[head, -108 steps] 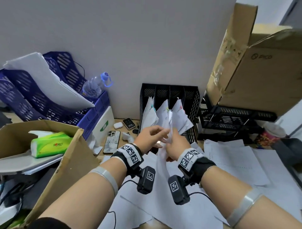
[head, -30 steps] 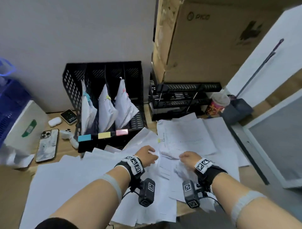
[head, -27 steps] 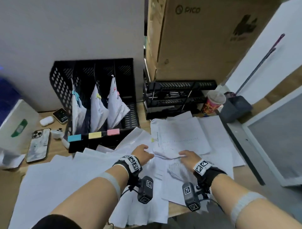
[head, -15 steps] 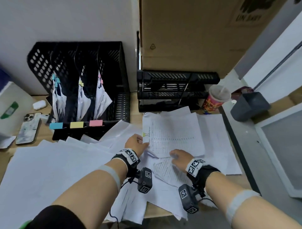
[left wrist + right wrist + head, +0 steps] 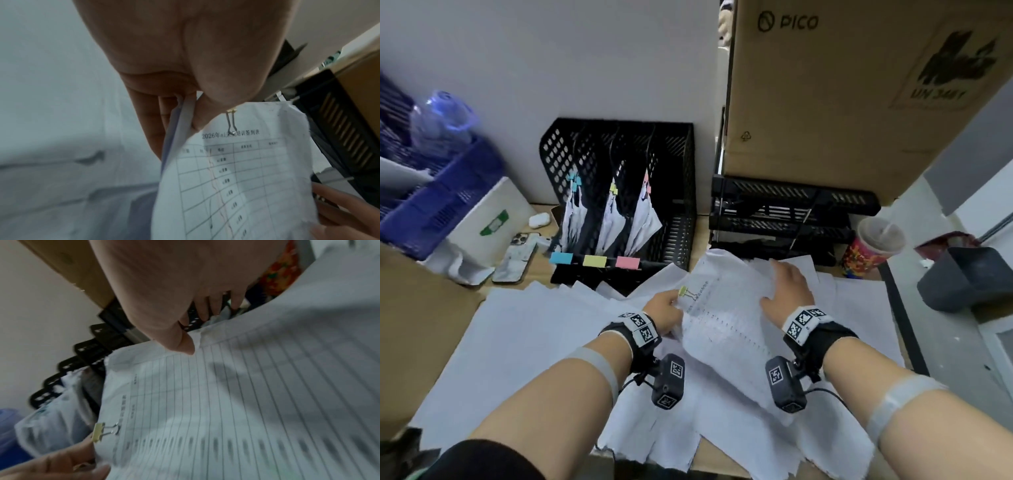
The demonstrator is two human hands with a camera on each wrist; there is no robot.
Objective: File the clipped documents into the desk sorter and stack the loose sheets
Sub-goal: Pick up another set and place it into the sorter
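A clipped document [image 5: 726, 318] with a yellow binder clip [image 5: 683, 291] lies tilted over the loose sheets [image 5: 534, 335] on the desk. My left hand [image 5: 675, 302] pinches its edge beside the clip [image 5: 231, 120], thumb on top and fingers beneath. My right hand [image 5: 770, 284] holds the document's far right edge, its thumb [image 5: 182, 342] on the printed table and the fingers past the edge. The black desk sorter [image 5: 681, 192] stands behind, with three clipped bundles in slots labelled blue, yellow and pink.
Black letter trays [image 5: 791, 212] under a large cardboard box [image 5: 842, 85] stand right of the sorter. A paper cup [image 5: 873, 246] and a grey bin [image 5: 969, 277] are at the far right. A phone [image 5: 515, 253], an earbud case [image 5: 539, 219] and blue baskets [image 5: 441, 195] sit left.
Both hands came down from the sorter to the papers. My left hand took the yellow-clipped document by its clip corner, and my right hand slid up to its far edge.
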